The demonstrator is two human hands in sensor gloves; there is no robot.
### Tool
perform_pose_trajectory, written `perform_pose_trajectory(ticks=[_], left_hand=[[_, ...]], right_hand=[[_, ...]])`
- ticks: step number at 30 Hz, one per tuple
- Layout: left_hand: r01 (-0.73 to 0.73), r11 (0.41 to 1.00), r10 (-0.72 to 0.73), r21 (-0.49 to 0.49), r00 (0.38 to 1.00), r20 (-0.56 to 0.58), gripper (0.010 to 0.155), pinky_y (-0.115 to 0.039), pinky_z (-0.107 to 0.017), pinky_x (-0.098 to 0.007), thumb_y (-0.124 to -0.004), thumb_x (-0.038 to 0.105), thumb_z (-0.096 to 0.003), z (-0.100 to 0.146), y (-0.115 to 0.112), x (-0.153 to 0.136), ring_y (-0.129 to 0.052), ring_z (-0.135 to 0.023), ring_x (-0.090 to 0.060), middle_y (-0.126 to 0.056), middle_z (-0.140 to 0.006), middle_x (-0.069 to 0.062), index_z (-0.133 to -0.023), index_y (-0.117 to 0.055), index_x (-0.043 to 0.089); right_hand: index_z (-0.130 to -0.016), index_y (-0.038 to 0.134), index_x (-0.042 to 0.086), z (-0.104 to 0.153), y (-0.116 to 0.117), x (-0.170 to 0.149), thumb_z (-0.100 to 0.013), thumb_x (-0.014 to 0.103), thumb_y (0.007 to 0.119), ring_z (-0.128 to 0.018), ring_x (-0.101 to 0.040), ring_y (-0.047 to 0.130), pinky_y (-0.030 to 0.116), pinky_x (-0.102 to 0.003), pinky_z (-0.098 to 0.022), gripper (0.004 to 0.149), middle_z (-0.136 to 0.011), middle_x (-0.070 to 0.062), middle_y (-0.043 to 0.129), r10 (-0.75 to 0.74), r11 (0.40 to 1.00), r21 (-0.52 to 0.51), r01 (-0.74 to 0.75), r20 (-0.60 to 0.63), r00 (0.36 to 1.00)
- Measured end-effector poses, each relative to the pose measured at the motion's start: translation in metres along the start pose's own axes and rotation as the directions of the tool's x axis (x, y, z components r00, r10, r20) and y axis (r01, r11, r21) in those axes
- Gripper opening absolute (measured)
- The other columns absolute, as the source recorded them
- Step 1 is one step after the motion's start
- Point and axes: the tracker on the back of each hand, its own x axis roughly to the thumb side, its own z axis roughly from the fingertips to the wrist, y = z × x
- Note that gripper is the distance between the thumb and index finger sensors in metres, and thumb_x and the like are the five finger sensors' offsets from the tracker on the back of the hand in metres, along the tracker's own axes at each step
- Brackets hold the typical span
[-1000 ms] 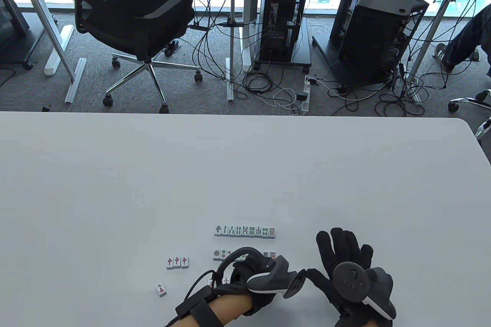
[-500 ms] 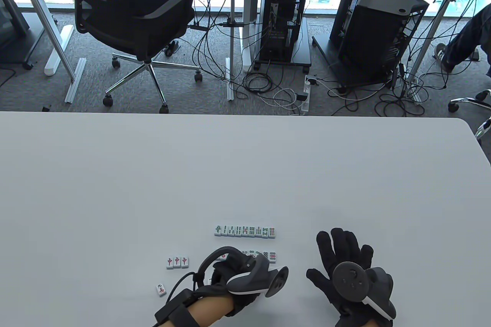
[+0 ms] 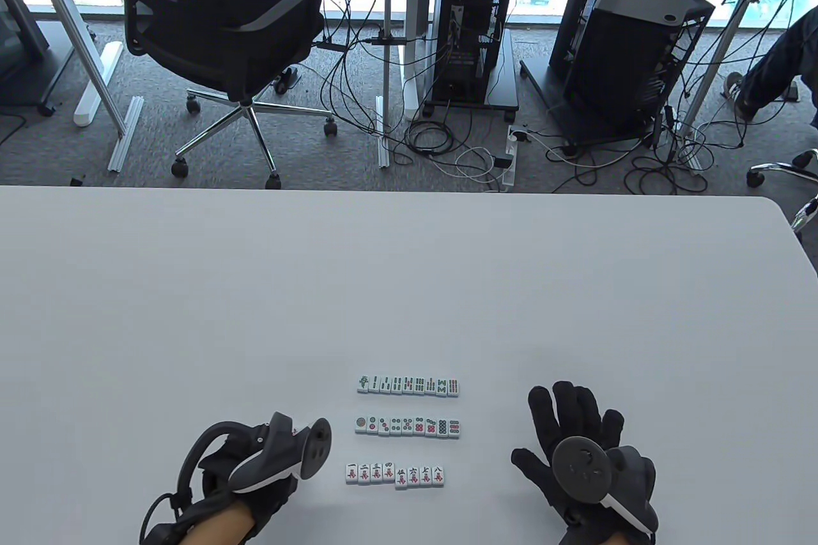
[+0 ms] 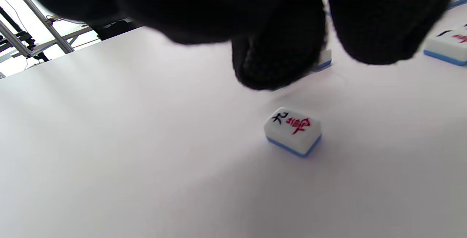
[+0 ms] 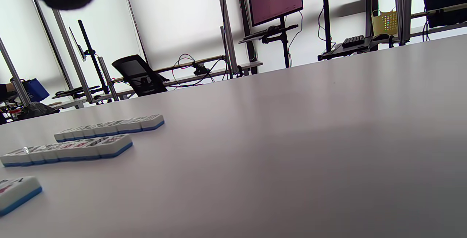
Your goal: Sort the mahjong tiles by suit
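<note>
our left hand (image 3: 249, 475) has swung away from the rows toward eight o'clock on the table (image 3: 255, 289); half a second ago it covered the near rows, a second ago it sat further right over them; now all three rows show in the table view: the bamboo row (image 3: 408, 386) farthest off, the circle row (image 3: 408, 426) in the middle, the character row (image 3: 395, 475) nearest us, with its fifth tile sitting a touch low of the line; the row runs one to eight, so we judge a nine is missing; the loose nine tile (image 4: 293, 131) lies face up by itself in the left wrist view, just below our left fingertips (image 4: 277, 63), not touched; in the table view the hand now hides it, along with the three red tiles that stood at ten o'clock of it earlier; a blue-backed tile edge (image 4: 324, 60) peeks out behind a fingertip, and we cannot tell which tile it is; the left hand's fingers hang down over the table and grip nothing we can see, so we read it as released, about to take the nine; our right hand (image 3: 585, 452) lies flat, fingers spread, at three o'clock of the rows, well apart from them, and has not moved; we judge the sorting nearly done: fetch the nine, set it at the right end of the character row.
</note>
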Motion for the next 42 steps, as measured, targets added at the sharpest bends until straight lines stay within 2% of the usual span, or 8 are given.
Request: perform_pose_trajectory(ticks=[9, 12, 17, 21, 27, 32, 37, 42], left_hand=[[-0.027, 0.998, 0.026, -0.052, 0.999, -0.019, 0.069, -0.087, -0.023, -0.038, -0.086, 0.057, -0.0276, -0.006, -0.033, 0.002, -0.097, -0.010, -0.009, -0.102, -0.041, 0.012, -0.081, -0.082, 0.014], [0.048, 0.999, -0.047, 0.013, 0.999, -0.024, 0.065, -0.087, -0.022, -0.037, -0.085, 0.053, -0.0294, -0.006, -0.035, 0.014, -0.097, -0.009, -0.008, -0.102, -0.039, 0.012, -0.077, -0.082, 0.009], [0.102, 0.995, -0.102, 0.000, 0.995, 0.007, 0.064, -0.087, -0.021, -0.036, -0.087, 0.052, -0.0288, -0.010, -0.029, 0.025, -0.097, -0.008, -0.008, -0.102, -0.038, 0.013, -0.076, -0.084, 0.010], [0.093, 0.996, -0.093, 0.001, 0.994, 0.054, 0.063, -0.087, -0.021, -0.036, -0.086, 0.054, -0.0289, -0.012, -0.013, 0.041, -0.096, -0.007, -0.007, -0.102, -0.038, 0.013, -0.076, -0.085, 0.011], [0.019, 0.983, -0.052, 0.182, 0.982, 0.181, 0.063, -0.087, -0.021, -0.036, -0.086, 0.054, -0.0291, -0.012, 0.036, 0.091, -0.096, -0.008, -0.007, -0.102, -0.038, 0.013, -0.076, -0.085, 0.012], [-0.032, 0.963, -0.056, 0.268, 0.948, 0.315, 0.063, -0.087, -0.021, -0.036, -0.086, 0.054, -0.0291, -0.013, 0.063, 0.145, -0.096, -0.008, -0.007, -0.102, -0.038, 0.014, -0.076, -0.085, 0.012], [-0.064, 0.954, -0.061, 0.294, 0.915, 0.399, 0.063, -0.087, -0.020, -0.036, -0.086, 0.054, -0.0288, -0.020, 0.071, 0.189, -0.096, -0.006, -0.006, -0.101, -0.036, 0.014, -0.076, -0.085, 0.012], [-0.033, 0.962, -0.084, 0.271, 0.908, 0.410, 0.063, -0.087, -0.019, -0.035, -0.086, 0.055, -0.0281, -0.032, 0.064, 0.211, -0.094, -0.004, -0.006, -0.101, -0.034, 0.015, -0.075, -0.086, 0.013]], right_hand=[[-0.105, 0.014, 0.032, 0.000, 0.002, 0.000, -0.043, 0.061, 0.061, -0.103, -0.043, 0.015, 0.021, -0.075, -0.068, 0.082, -0.114, -0.013, 0.013, 0.010, 1.000, 0.019, -0.010, -0.014, 1.000], [-0.105, 0.014, 0.032, 0.000, 0.002, 0.001, -0.043, 0.061, 0.061, -0.103, -0.044, 0.015, 0.021, -0.075, -0.068, 0.082, -0.114, -0.013, 0.013, 0.008, 1.000, 0.016, -0.008, -0.012, 1.000], [-0.105, 0.014, 0.032, 0.000, 0.001, 0.001, -0.043, 0.060, 0.061, -0.103, -0.044, 0.015, 0.022, -0.075, -0.068, 0.082, -0.114, -0.013, 0.013, 0.004, 1.000, 0.010, -0.004, -0.002, 1.000], [-0.105, 0.015, 0.032, 0.000, 0.001, 0.001, -0.043, 0.060, 0.061, -0.103, -0.044, 0.015, 0.022, -0.075, -0.068, 0.082, -0.114, -0.013, 0.014, -0.001, 1.000, 0.002, 0.001, 0.008, 1.000], [-0.105, 0.014, 0.032, 0.000, 0.001, 0.001, -0.043, 0.060, 0.061, -0.103, -0.043, 0.015, 0.021, -0.075, -0.068, 0.082, -0.114, -0.013, 0.013, -0.005, 1.000, -0.004, 0.005, 0.011, 1.000], [-0.105, 0.014, 0.032, 0.001, 0.000, 0.000, -0.043, 0.060, 0.061, -0.103, -0.043, 0.014, 0.021, -0.075, -0.068, 0.082, -0.114, -0.013, 0.013, -0.012, 1.000, -0.014, 0.012, 0.013, 1.000], [-0.105, 0.014, 0.032, 0.002, -0.002, 0.000, -0.043, 0.060, 0.061, -0.103, -0.043, 0.014, 0.020, -0.075, -0.069, 0.082, -0.114, -0.013, 0.012, -0.023, 0.999, -0.032, 0.024, 0.024, 0.999], [-0.105, 0.014, 0.032, 0.002, -0.003, -0.001, -0.043, 0.060, 0.061, -0.103, -0.043, 0.014, 0.020, -0.075, -0.069, 0.082, -0.114, -0.013, 0.012, -0.033, 0.999, -0.034, 0.034, 0.021, 0.999]])
